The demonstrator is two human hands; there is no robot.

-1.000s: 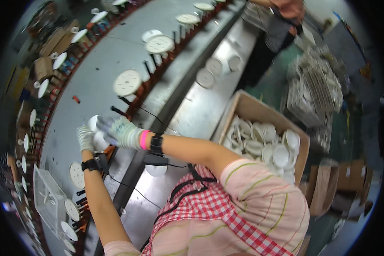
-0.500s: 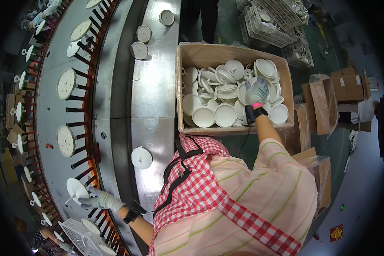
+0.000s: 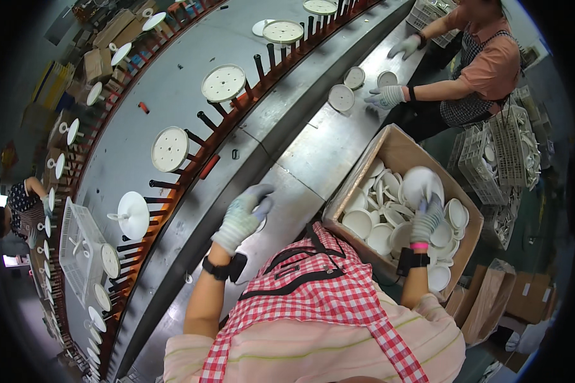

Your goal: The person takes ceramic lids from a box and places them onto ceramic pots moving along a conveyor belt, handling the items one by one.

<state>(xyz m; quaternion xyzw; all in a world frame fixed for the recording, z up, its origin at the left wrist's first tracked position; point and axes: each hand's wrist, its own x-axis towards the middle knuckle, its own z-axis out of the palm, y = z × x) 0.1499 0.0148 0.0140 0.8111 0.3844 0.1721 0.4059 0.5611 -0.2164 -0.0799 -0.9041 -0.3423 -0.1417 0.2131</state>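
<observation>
Disc (image 3: 418,182), white, in head view: over heaped plates (image 3: 358,222) in box (image 3: 406,148), grasped near edge by right hand (image 3: 428,220). Left hand (image 3: 237,222) above metal surface (image 3: 319,159), fingers part-curled; whether gripping half-hidden white piece (image 3: 260,225) beside thumb, cannot tell. Advisable: firm rim hold, disc clear of tilted plates and box wall, faces unscraped.
</observation>
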